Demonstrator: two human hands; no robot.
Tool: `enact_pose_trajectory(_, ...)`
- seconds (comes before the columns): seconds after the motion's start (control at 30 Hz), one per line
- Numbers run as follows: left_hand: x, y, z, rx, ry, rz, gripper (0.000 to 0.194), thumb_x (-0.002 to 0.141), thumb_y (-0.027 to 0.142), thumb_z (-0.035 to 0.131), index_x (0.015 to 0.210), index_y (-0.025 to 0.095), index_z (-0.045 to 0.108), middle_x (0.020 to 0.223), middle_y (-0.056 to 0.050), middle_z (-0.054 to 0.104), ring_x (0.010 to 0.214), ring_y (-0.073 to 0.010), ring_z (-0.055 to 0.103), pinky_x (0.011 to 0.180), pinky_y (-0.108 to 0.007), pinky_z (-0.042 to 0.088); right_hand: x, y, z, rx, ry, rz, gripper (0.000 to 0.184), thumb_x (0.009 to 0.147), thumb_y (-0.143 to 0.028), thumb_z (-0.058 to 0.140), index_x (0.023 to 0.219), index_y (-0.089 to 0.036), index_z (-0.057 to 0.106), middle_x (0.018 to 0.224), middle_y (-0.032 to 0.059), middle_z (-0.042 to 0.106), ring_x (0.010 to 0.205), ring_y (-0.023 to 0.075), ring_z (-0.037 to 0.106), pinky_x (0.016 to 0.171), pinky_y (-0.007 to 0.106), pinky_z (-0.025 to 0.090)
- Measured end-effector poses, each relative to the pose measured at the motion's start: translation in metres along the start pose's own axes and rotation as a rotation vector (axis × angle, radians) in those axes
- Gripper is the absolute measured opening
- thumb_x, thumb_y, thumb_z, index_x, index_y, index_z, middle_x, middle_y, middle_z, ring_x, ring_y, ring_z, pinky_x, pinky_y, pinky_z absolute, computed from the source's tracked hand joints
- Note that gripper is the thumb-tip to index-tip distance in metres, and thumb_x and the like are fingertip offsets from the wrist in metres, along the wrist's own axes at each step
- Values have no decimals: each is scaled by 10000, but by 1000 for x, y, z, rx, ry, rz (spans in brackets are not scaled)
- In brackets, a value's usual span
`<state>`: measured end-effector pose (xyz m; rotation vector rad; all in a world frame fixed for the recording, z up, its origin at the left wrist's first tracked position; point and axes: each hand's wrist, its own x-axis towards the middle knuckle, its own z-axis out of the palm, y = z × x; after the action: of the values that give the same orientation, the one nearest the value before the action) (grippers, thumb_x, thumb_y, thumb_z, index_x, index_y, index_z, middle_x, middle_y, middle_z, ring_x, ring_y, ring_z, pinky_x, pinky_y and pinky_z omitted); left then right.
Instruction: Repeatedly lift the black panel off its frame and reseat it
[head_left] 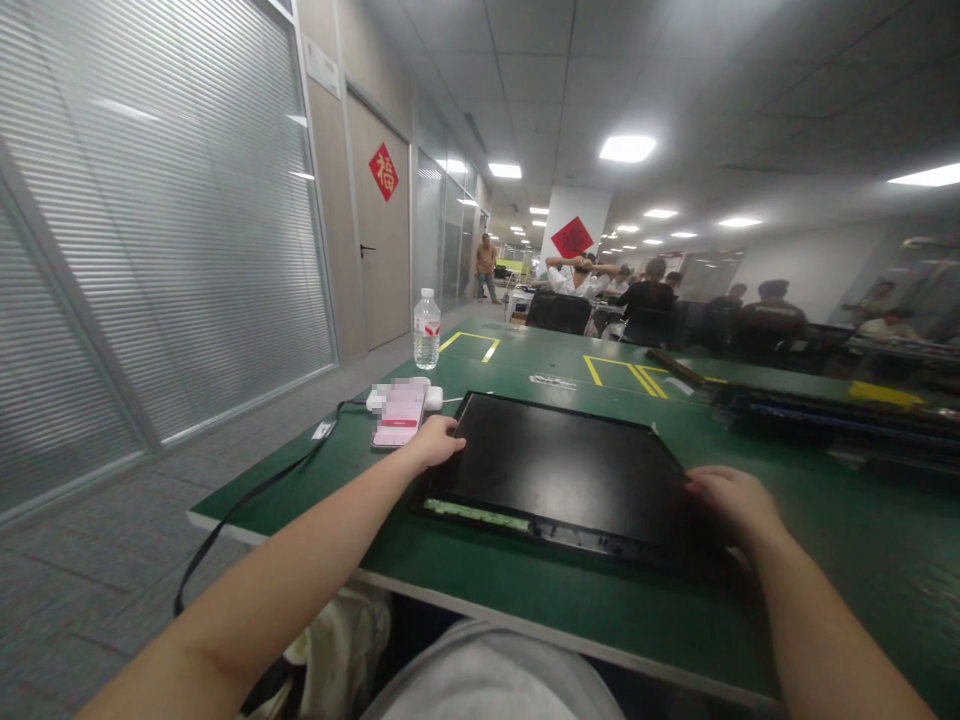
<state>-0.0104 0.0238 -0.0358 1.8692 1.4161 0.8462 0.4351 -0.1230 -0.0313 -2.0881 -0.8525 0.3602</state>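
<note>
A flat black LCD panel (pixel 559 465) lies on the green table top, its near edge towards me. A strip of green circuit board (pixel 476 515) runs along the left part of that near edge. My left hand (pixel 436 443) grips the panel's left edge, thumb on top. At the opposite side my right hand (pixel 731 498) is closed on the right edge, with its lower fingers hidden beneath or behind the panel. Just left of my left hand, a phone (pixel 397 430) with a lit pink screen leans on a white power strip (pixel 431 397).
A water bottle (pixel 427 335) stands near the table's left edge. A black cable (pixel 247 505) hangs over that edge. More dark panels or frames (pixel 810 410) lie at the right. Yellow tape marks (pixel 630 365) are on the table (pixel 315 500). Several people sit beyond it.
</note>
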Motion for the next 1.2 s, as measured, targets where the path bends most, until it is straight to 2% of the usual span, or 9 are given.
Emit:
enact_pose_trajectory(0.3, 1, 0, -1, 30, 17, -21, 178, 703, 155, 708, 877, 137, 741, 895, -102, 745, 829, -258, 694, 692, -296, 509, 12, 11, 2, -12, -19, -26, 236, 655, -343, 595, 777, -206, 744, 776, 81, 765, 681, 233, 665, 613, 335, 459)
enact_pose_trajectory(0.47, 2, 0, 0, 60, -4, -41, 201, 717, 147, 680, 907, 126, 744, 860, -94, 742, 773, -243, 689, 657, -287, 500, 17, 15, 3, 9, -42, -20, 235, 645, -342, 617, 781, -200, 747, 772, 89, 764, 679, 237, 671, 582, 321, 456)
enact_pose_trajectory(0.6, 4, 1, -1, 131, -23, -12, 178, 749, 126, 624, 865, 125, 758, 856, -84, 752, 812, -235, 692, 702, -273, 495, 10, 9, 2, -27, -15, -18, 214, 649, -308, 631, 786, -197, 752, 756, 82, 758, 679, 231, 662, 612, 322, 460)
enact_pose_trajectory(0.9, 8, -2, -6, 254, -48, 114, 429, 709, -25, 473, 935, 135, 800, 963, -97, 780, 910, -234, 704, 780, -258, 495, 6, 1, -2, -174, -6, -70, 162, 646, -268, 641, 744, -228, 764, 779, 64, 762, 791, 255, 669, 684, 328, 454)
enact_pose_trajectory(1.0, 4, -1, -6, 229, -46, 102, 420, 706, -14, 493, 952, 133, 800, 945, -96, 782, 888, -237, 707, 750, -259, 501, 7, 2, -1, -152, 15, -90, 164, 643, -280, 635, 730, -224, 763, 785, 70, 764, 777, 253, 669, 664, 326, 454)
enact_pose_trajectory(1.2, -1, 3, -5, 106, -32, 13, 300, 714, 74, 603, 922, 157, 801, 804, -67, 771, 783, -231, 708, 701, -263, 518, 4, 1, -1, -79, -6, -29, 200, 627, -292, 635, 751, -208, 767, 783, 83, 763, 708, 237, 661, 627, 326, 458)
